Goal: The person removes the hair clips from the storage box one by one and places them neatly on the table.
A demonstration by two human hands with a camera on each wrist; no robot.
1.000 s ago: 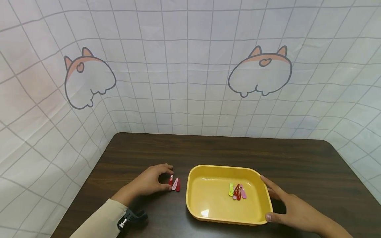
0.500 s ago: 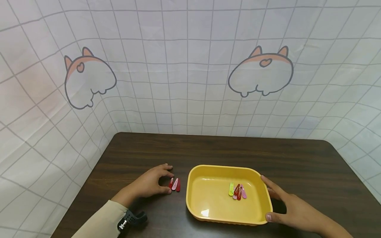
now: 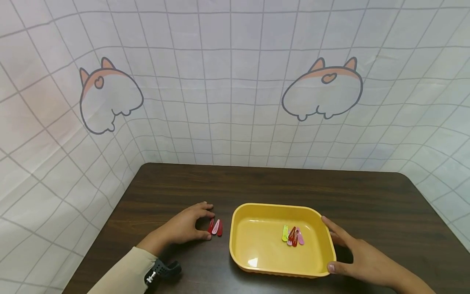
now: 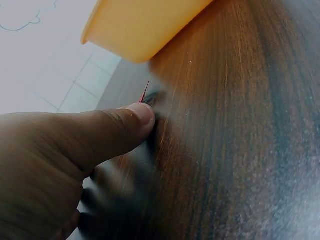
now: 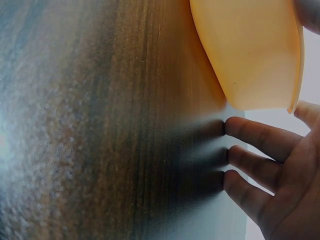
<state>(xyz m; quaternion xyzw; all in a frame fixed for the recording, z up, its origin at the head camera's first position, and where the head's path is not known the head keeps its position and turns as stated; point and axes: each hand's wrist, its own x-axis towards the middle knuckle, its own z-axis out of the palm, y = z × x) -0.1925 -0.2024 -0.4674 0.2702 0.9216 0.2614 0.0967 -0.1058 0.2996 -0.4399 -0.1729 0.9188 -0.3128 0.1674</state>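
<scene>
Yellow tray (image 3: 257, 251) with rounded corners is sitting around 5 o'clock on a dark wood-look table (image 3: 176, 179), and it's holding a small bunch of hair clips (image 3: 295, 239) just to the 3 o'clock side of its middle: reds, pinks and a yellow-green. Off the tray's 9 o'clock end, three more are lying side by side on the table: a red clip (image 3: 211, 226), a pink clip (image 3: 216, 227) and a dark red clip (image 3: 220, 228). Left hand (image 3: 183, 223) is resting on their 9 o'clock side, thumb and fingers curving with a smallish gap around the red clip, but honestly I can't tell whether it's gripping it. Right hand (image 3: 367, 257) is bracing the tray's 3 o'clock end, thumb and index finger spreading wide and touching the rim without clutching it. Beige sleeve (image 3: 126, 273) and black strap (image 3: 167, 269) are showing at the left wrist. White gridded cloth (image 3: 240, 110) is hanging behind everything, with cartoon animals showing around 10 and 2 o'clock.
</scene>
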